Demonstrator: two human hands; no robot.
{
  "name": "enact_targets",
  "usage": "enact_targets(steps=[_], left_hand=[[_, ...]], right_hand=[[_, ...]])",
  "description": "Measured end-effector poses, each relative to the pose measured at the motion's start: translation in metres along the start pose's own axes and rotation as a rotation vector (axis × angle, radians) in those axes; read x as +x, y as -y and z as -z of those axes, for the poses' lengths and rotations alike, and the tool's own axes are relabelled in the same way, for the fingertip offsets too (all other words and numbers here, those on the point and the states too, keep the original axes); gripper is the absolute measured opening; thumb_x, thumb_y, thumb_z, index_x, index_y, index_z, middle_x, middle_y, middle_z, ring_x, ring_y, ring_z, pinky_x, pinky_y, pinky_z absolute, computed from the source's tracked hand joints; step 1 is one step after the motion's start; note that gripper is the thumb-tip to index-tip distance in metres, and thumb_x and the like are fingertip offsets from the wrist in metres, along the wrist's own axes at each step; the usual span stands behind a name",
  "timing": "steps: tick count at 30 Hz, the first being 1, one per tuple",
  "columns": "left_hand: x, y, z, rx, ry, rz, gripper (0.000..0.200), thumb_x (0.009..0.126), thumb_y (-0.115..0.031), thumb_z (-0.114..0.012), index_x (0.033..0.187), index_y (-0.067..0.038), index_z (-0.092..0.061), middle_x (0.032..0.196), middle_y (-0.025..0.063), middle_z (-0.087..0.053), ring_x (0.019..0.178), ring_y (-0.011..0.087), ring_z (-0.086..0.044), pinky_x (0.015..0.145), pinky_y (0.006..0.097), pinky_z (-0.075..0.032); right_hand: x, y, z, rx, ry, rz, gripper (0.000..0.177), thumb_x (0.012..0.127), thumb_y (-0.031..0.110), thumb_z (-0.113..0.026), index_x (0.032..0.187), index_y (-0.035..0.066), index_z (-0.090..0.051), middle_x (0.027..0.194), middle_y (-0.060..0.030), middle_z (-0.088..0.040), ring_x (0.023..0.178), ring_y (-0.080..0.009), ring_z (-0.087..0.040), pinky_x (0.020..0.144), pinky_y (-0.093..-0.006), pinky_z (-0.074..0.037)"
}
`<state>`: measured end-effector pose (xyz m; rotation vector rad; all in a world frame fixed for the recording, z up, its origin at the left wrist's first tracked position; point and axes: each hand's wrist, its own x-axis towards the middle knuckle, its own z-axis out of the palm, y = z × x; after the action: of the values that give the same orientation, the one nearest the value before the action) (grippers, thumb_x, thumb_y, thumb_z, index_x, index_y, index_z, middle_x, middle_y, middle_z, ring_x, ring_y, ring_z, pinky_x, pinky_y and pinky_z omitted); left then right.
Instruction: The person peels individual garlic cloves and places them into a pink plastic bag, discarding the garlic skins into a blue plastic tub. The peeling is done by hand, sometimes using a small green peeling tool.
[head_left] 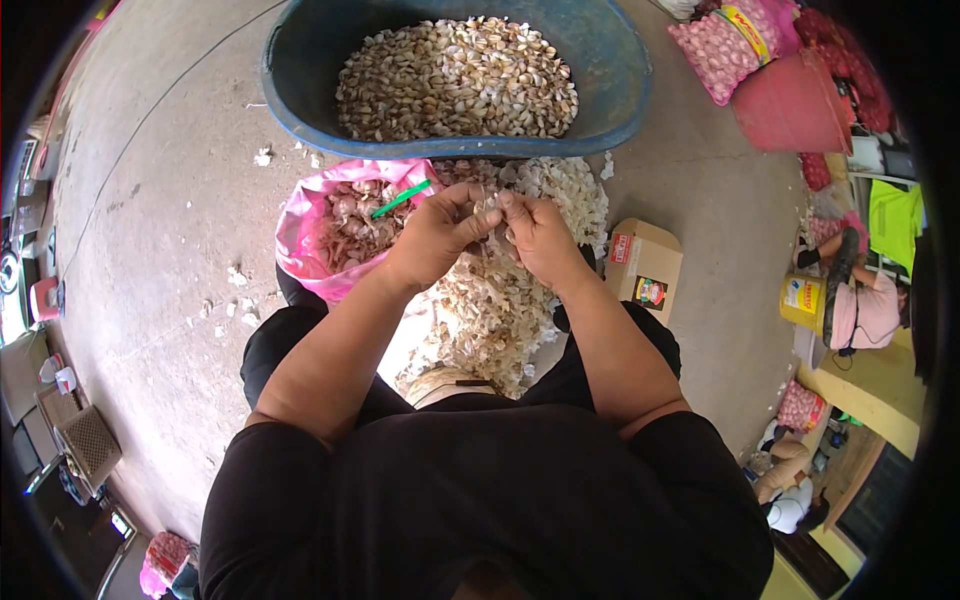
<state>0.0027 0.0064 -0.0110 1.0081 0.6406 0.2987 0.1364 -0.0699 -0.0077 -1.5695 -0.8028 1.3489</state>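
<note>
My left hand (436,238) and my right hand (542,240) meet over a heap of papery garlic skins (490,310). Both have their fingers pinched close together around something small and pale, perhaps garlic, mostly hidden by the fingers. Beside my left hand, a pink bag (296,225) stands open with garlic bulbs (350,215) inside and a green strip (401,198) lying across its top. Beyond the hands sits a large blue tub (610,85) holding many loose garlic cloves (455,80).
An open cardboard box (655,260) lies on the floor to the right. A red tub (795,100) and a garlic sack (715,55) stand at the upper right. Two other people (865,310) sit at the far right, near a yellow bucket (803,300).
</note>
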Motion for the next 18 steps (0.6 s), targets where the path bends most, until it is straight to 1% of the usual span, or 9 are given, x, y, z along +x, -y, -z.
enact_targets(steps=[2,6,8,9,13,14,15,16,18], left_hand=[[0.004,0.007,0.005,0.119,-0.013,-0.163,0.012,0.081,-0.007,-0.054,0.089,0.001,-0.052,0.081,0.0042,-0.052,0.069,0.0094,-0.052,0.058,0.0207,-0.044],[0.003,0.01,-0.003,0.199,-0.13,-0.346,0.007,0.08,-0.005,-0.054,0.083,0.002,-0.054,0.077,0.0044,-0.05,0.064,0.0097,-0.052,0.056,0.021,-0.045],[0.004,0.011,-0.002,0.172,-0.203,-0.188,0.012,0.079,-0.009,-0.055,0.083,0.002,-0.054,0.081,0.0077,-0.052,0.062,0.0138,-0.054,0.057,0.0237,-0.046],[0.005,0.012,0.0,0.158,-0.242,-0.109,0.014,0.079,-0.01,-0.055,0.083,0.003,-0.054,0.083,0.0094,-0.053,0.061,0.0159,-0.055,0.057,0.0251,-0.047],[0.004,0.012,0.005,0.791,-0.254,-0.021,0.031,0.073,-0.022,-0.056,0.088,0.004,-0.056,0.081,0.023,-0.058,0.069,0.0299,-0.058,0.063,0.0351,-0.046],[0.005,0.017,0.005,0.824,-0.252,0.0,0.029,0.075,-0.021,-0.056,0.087,0.005,-0.056,0.074,0.0177,-0.056,0.065,0.0245,-0.056,0.061,0.0327,-0.044],[0.008,0.026,0.005,0.857,-0.245,0.019,0.027,0.076,-0.02,-0.056,0.086,0.005,-0.056,0.067,0.0125,-0.054,0.062,0.0192,-0.053,0.058,0.0302,-0.043],[0.01,0.03,0.005,0.89,-0.233,0.038,0.025,0.078,-0.019,-0.055,0.085,0.005,-0.056,0.061,0.0072,-0.053,0.058,0.0138,-0.05,0.055,0.0277,-0.042],[0.014,0.032,0.01,0.45,-0.199,0.121,0.023,0.081,-0.015,-0.051,0.094,0.005,-0.053,0.072,0.0057,-0.053,0.063,0.014,-0.052,0.061,0.026,-0.045]], right_hand=[[-0.003,0.003,0.002,0.102,0.033,-0.157,0.033,0.089,0.033,-0.041,0.075,0.004,-0.05,0.052,0.0002,-0.04,0.041,-0.0055,-0.035,0.037,-0.0203,-0.029],[-0.006,0.008,-0.003,0.197,0.061,-0.174,0.034,0.087,0.034,-0.045,0.074,0.003,-0.052,0.053,-0.0008,-0.042,0.041,-0.0063,-0.035,0.037,-0.0209,-0.029],[-0.006,0.004,-0.002,0.195,0.116,-0.147,0.035,0.086,0.034,-0.048,0.071,0.003,-0.053,0.053,-0.0004,-0.044,0.041,-0.0063,-0.036,0.038,-0.0213,-0.03],[-0.007,0.008,0.002,0.043,0.183,-0.113,0.035,0.085,0.033,-0.049,0.069,0.002,-0.054,0.052,0.0001,-0.044,0.042,-0.0061,-0.037,0.038,-0.0213,-0.03],[-0.004,0.021,0.019,-0.535,0.437,-0.03,0.034,0.084,0.029,-0.052,0.065,0.001,-0.056,0.05,0.002,-0.046,0.042,-0.0047,-0.039,0.04,-0.0222,-0.032],[-0.002,0.021,0.02,-0.674,0.482,-0.026,0.034,0.084,0.028,-0.052,0.064,0.001,-0.057,0.049,0.0024,-0.046,0.042,-0.0043,-0.039,0.04,-0.0225,-0.032],[-0.003,0.021,0.018,-0.448,0.262,-0.212,0.036,0.085,0.033,-0.049,0.074,0.001,-0.06,0.051,0.0019,-0.046,0.046,-0.0042,-0.04,0.044,-0.0237,-0.034],[-0.001,0.022,0.02,-0.138,0.169,-0.187,0.037,0.085,0.036,-0.048,0.076,0.002,-0.06,0.053,0.0018,-0.046,0.047,-0.004,-0.041,0.045,-0.0237,-0.035],[0.004,0.022,0.025,0.48,-0.026,-0.125,0.041,0.085,0.041,-0.045,0.08,0.003,-0.06,0.056,0.0014,-0.046,0.05,-0.0037,-0.042,0.048,-0.0236,-0.036]])
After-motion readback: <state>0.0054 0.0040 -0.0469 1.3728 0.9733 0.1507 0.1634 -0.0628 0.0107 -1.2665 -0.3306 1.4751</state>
